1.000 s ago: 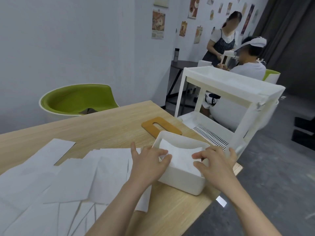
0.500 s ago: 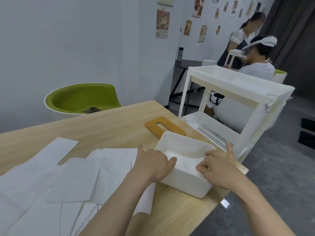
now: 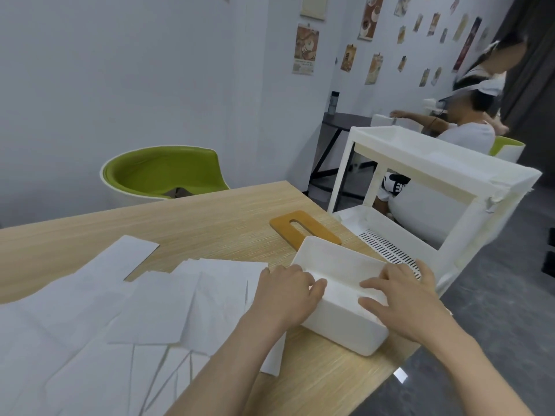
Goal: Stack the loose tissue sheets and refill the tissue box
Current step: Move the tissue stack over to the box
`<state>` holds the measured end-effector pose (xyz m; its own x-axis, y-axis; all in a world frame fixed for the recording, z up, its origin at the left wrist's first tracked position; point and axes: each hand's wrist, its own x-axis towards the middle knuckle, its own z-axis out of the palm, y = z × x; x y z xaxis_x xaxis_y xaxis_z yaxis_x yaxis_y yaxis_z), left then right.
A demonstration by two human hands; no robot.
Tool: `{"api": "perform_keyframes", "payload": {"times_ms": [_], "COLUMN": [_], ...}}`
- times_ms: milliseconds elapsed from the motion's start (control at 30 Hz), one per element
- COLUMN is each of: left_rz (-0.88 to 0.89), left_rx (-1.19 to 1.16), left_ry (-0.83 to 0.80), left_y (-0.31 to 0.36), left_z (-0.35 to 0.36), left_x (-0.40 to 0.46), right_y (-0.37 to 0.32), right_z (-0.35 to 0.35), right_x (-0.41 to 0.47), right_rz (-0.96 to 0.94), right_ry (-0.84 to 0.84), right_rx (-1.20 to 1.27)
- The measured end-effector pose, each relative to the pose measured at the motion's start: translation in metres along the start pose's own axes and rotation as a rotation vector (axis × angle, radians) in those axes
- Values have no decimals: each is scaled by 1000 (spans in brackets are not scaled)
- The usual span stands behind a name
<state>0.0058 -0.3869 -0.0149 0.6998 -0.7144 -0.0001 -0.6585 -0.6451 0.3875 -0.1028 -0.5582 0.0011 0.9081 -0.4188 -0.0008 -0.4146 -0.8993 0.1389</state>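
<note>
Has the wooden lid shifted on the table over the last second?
No. The wooden lid lies behind the tissue box, near the table's far corner, as before.

A single head-worn wide-angle camera is looking forward and down from close above the wooden table (image 3: 210, 229), which is filling the lower left of the frame. The view is tilting, with the white wall (image 3: 120, 70) taking the upper left and the grey floor (image 3: 495, 310) sloping along the lower right. No second view is sharing the scene.
</note>
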Motion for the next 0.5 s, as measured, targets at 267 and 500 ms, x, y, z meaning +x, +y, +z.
{"api": "perform_keyframes", "payload": {"times_ms": [267, 500], "left_rz": [18, -239], "left_rx": [-260, -308], "left_ry": [181, 367], "left_y": [-22, -87], "left_z": [-18, -27], "left_x": [-51, -125], "right_y": [-43, -144], "right_z": [5, 13], "right_x": [-20, -39], "right_rz": [-144, -359], "right_ry": [446, 346], "right_rx": [532, 805]}}
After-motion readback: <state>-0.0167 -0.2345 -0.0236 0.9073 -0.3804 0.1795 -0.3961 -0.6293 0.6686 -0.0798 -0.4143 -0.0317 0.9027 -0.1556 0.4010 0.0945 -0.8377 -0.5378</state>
